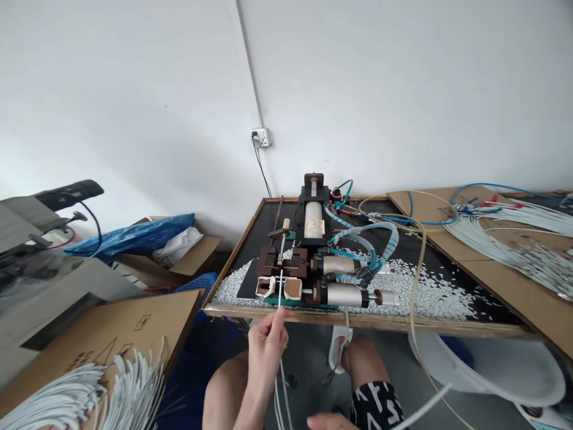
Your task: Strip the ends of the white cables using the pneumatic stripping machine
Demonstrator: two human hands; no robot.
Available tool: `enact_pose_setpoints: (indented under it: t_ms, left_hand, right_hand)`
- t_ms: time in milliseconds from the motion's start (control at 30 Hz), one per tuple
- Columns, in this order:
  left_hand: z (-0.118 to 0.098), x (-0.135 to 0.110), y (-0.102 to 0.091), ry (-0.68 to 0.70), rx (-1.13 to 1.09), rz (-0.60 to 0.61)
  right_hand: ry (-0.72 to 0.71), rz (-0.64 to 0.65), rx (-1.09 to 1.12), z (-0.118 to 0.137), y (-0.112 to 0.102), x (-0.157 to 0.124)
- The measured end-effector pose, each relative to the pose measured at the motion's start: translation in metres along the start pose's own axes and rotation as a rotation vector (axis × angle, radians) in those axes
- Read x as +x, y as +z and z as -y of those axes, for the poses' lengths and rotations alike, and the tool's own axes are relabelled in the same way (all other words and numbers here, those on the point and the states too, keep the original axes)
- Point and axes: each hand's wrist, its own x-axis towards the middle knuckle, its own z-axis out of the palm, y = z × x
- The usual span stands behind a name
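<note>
- Here, the left hand (pixel 265 346) pinches a thin white wire (pixel 280 298) between its fingertips and holds it upright at the table's front edge.
- The wire's top end runs into the gap between the two small blocks at the front of the pneumatic machine (pixel 308 263).
- More white strands hang down from that hand toward the knees.
- Only a sliver of the right hand (pixel 329 421) shows at the bottom edge; whether it grips anything cannot be told.
- White offcuts (pixel 430 292) litter the black table (pixel 465 327) around the machine.
- A bundle of white wires (pixel 80 397) lies on cardboard at the left, and another bundle (pixel 514 239) lies at the right.
</note>
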Motion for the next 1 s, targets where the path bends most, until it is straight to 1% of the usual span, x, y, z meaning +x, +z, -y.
enact_pose_setpoints:
  t_ms: [133, 267, 333, 433, 567, 800, 867, 933, 1000]
  left_hand:
    - [-0.001, 0.010, 0.001, -0.019, -0.056, -0.051]
    - [0.000, 0.011, -0.001, -0.015, -0.057, -0.052]
    - [0.001, 0.012, -0.001, -0.017, -0.066, -0.051]
    - [0.002, 0.013, -0.002, -0.025, -0.074, -0.039]
    - [0.002, 0.014, -0.005, -0.022, -0.030, -0.031]
    - [-0.006, 0.013, -0.007, 0.025, 0.053, 0.011]
    - [-0.007, 0.009, -0.007, 0.048, 0.070, 0.017]
    - [-0.007, -0.002, -0.009, 0.078, 0.106, -0.007]
    - [-0.005, -0.019, -0.014, 0.134, 0.202, -0.112]
  right_hand:
    - [0.023, -0.050, -0.081, -0.003, -0.002, -0.004]
    - [0.033, -0.045, -0.118, 0.004, -0.012, -0.008]
    - [0.040, -0.043, -0.124, 0.007, -0.013, -0.008]
    - [0.052, -0.040, -0.122, 0.012, -0.009, -0.007]
    - [0.048, -0.034, -0.104, 0.017, -0.004, -0.008]
    - [0.033, -0.047, -0.132, 0.024, -0.006, -0.012]
    - [0.023, -0.047, -0.129, 0.023, -0.004, -0.011]
    - [0.005, -0.044, -0.110, 0.019, -0.002, -0.010]
    - [-0.019, -0.033, -0.075, 0.013, 0.000, -0.008]
